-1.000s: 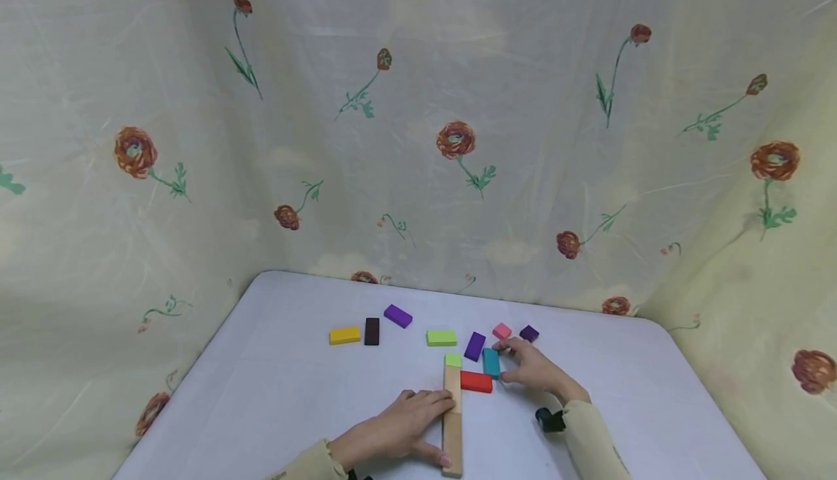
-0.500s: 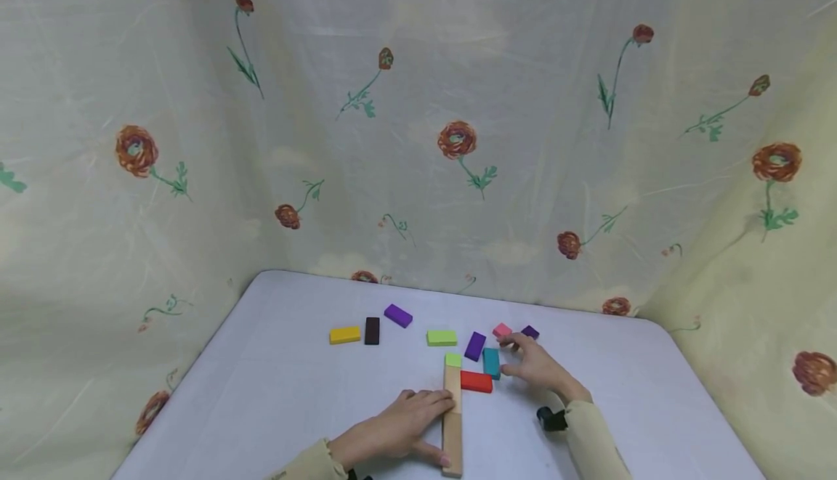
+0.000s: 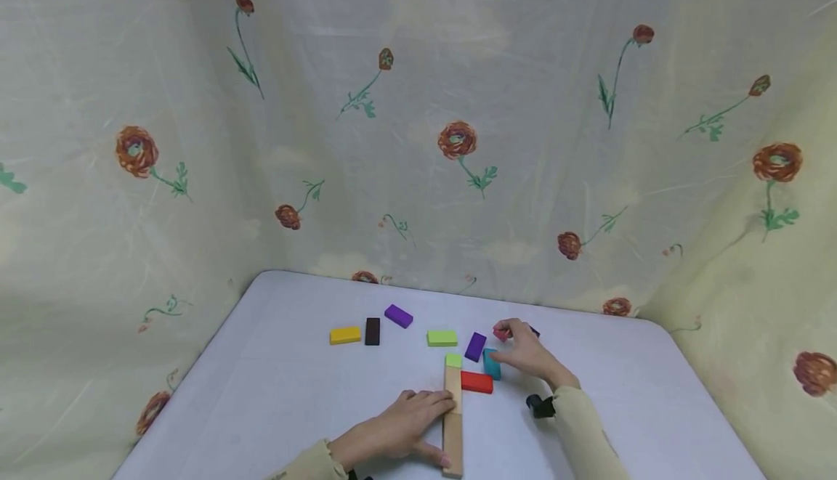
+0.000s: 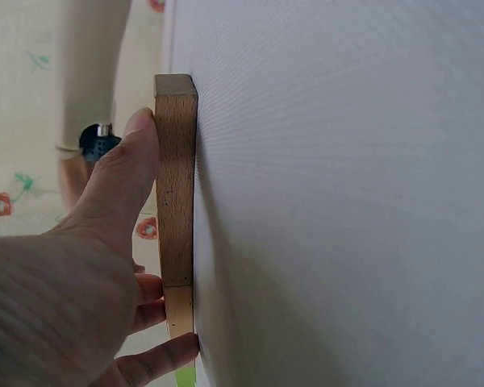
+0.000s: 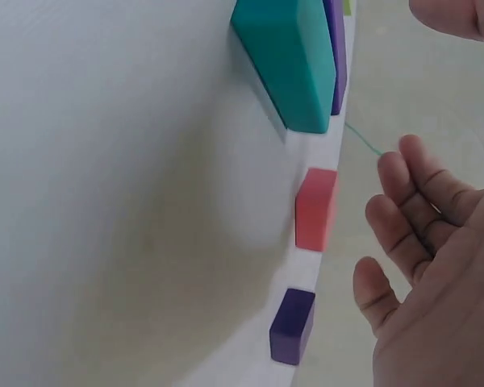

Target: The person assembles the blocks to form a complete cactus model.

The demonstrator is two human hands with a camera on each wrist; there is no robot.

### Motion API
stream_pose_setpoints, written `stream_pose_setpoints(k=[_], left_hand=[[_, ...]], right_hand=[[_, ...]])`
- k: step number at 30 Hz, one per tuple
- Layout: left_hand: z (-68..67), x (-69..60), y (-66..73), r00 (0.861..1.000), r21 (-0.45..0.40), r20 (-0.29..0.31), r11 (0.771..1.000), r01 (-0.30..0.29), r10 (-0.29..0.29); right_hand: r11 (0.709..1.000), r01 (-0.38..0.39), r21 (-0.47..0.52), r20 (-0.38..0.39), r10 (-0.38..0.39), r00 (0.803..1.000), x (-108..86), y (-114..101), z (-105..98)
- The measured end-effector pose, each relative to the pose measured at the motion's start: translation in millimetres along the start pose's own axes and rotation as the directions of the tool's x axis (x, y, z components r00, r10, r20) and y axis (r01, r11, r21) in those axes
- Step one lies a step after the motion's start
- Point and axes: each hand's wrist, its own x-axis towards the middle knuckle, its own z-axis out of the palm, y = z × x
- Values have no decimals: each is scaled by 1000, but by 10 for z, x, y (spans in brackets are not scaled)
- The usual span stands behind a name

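Note:
Two plain wooden blocks, a near one [image 3: 452,447] and a far one [image 3: 454,378], lie end to end, with a small lime block [image 3: 453,360] at the far end. My left hand [image 3: 405,425] rests on them, thumb against the near block [image 4: 176,185] and fingertips on the far one. A red block [image 3: 476,382] sits against their right side. Over the teal block [image 3: 492,367] and the pink block [image 3: 500,335] is my right hand [image 3: 530,356], fingers spread and holding nothing. The right wrist view shows teal [image 5: 282,64] and pink [image 5: 315,210] blocks apart from its fingers.
Beyond the hands lie a purple block [image 3: 475,347], a lime block [image 3: 442,338], another purple block [image 3: 399,316], a black block [image 3: 373,331] and a yellow block [image 3: 345,335]. A dark purple block [image 5: 292,326] is beside the pink one. Flowered cloth [image 3: 418,139] hangs behind the white table [image 3: 275,393].
My right hand has shifted slightly left and farther forward, from beside the teal block to over the teal and pink blocks. The left hand has stayed still.

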Motion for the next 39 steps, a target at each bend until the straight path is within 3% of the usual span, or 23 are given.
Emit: stream_pose_setpoints(k=[16,39], left_hand=[[28,28,-17,1000,18,10,1000,6,-6],[-28,-7,13,1000,28,-9,1000,-3,4]], right_hand=[[992,-2,-123,19,4,1000,216,-69,195],[976,3,-218,74,13,997,371,-128,172]])
